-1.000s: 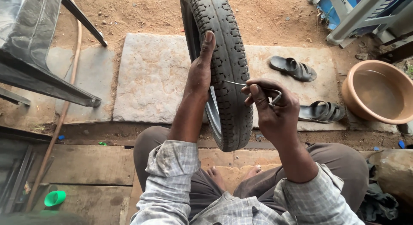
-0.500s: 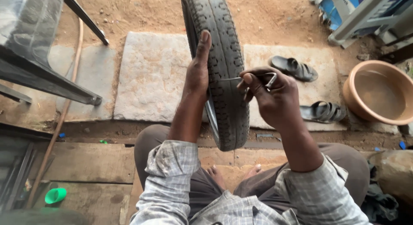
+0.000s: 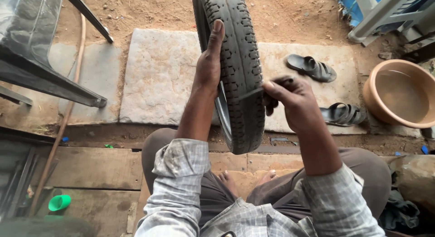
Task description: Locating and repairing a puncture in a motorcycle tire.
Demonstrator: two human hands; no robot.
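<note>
So the tyre (image 3: 238, 69) stands upright between the person's knees, over the near edge of the stone slab (image 3: 158, 78). Left hand (image 3: 209, 65) lies flat and open against the tyre's left side, fingers pointing up, same as a second ago. Right hand (image 3: 290, 101) is closed on a thin metal tool (image 3: 250, 94); compared with a second back it's moved in, and the tool's tip now touches the tread instead of sitting off to the side. Two sandals (image 3: 312, 67) and a brown basin (image 3: 401, 94) sit to the right.
</note>
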